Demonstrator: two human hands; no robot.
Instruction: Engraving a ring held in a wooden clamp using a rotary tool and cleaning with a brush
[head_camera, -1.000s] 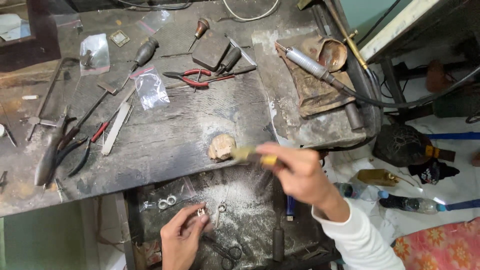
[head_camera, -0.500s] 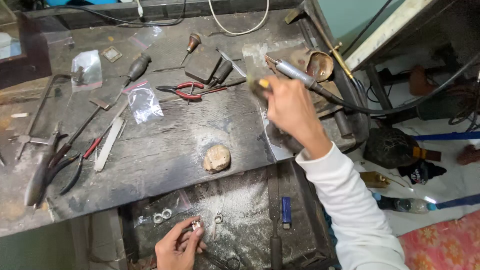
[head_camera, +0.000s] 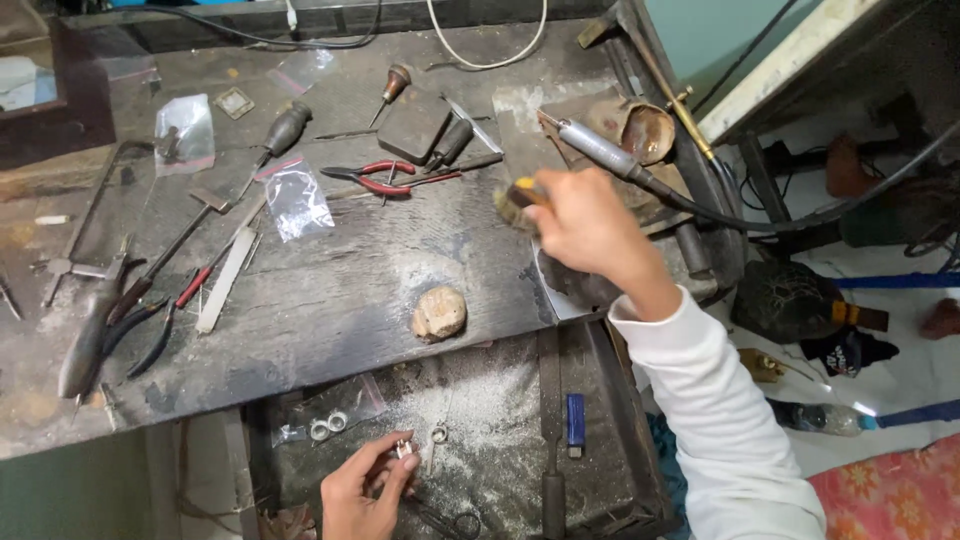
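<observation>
My right hand (head_camera: 590, 228) is over the right part of the dark workbench (head_camera: 330, 300), closed on a small yellow-handled brush (head_camera: 517, 200) whose bristles point left. Just beyond it lies a metal rotary handpiece (head_camera: 598, 150) on a black hose. My left hand (head_camera: 362, 492) is low over the open drawer (head_camera: 500, 430), pinching a small silver ring piece (head_camera: 405, 450) between fingertips. A tan lump (head_camera: 438, 313) sits at the bench's front edge between the two hands.
Red-handled pliers (head_camera: 375, 180), gravers, a saw frame (head_camera: 85, 215), files and small plastic bags (head_camera: 295, 200) are scattered on the bench. The drawer holds metal dust, silver rings (head_camera: 328, 426) and a blue lighter (head_camera: 575, 420). A brown bowl (head_camera: 648, 132) sits far right.
My right hand lifted the brush from the bench's front edge near the tan lump up to the right side by the handpiece. The left hand stayed in the drawer with the ring piece.
</observation>
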